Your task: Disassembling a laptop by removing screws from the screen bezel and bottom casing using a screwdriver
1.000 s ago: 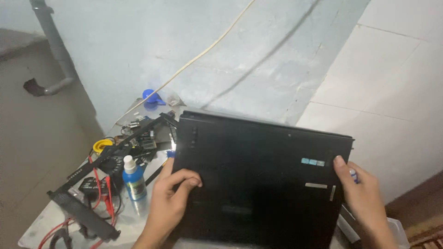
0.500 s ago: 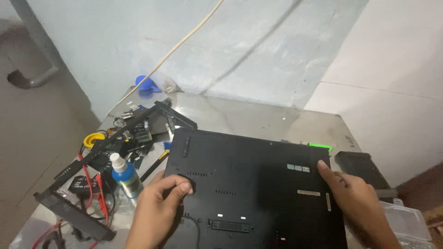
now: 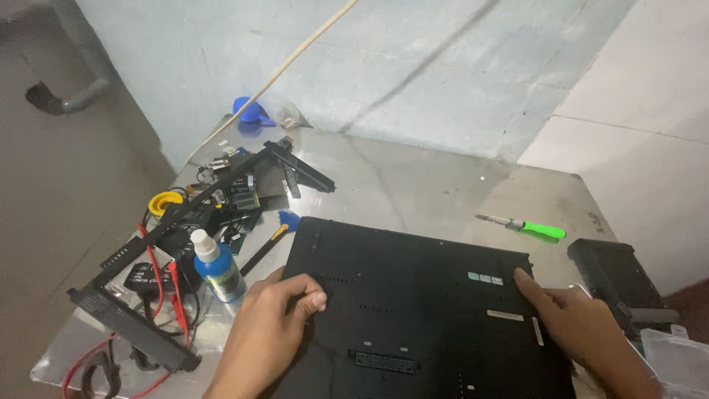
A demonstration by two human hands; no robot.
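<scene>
1. While the laptop lies bottom-up at lower centre of the frame, flat on the metal table, both your hands rest on it.
2. Your left hand sits on the laptop's left edge, lower left of centre; fingers curled, knuckles bent, thumb tip pressing the black underside. It grips nothing else.
3. Your right hand lies near the laptop's right edge, lower right; fingers mostly straight and together, fingertips flat on the case beside small pale labels. It holds nothing.
4. Just left of your left hand stands a blue bottle with a white cap.
5. Farther left: red wires, black frame parts, a yellow roll.
6. Right of centre, a green-handled screwdriver lies on the table, apart from the laptop.
7. Upper left, a blue funnel sits near the wall.
</scene>
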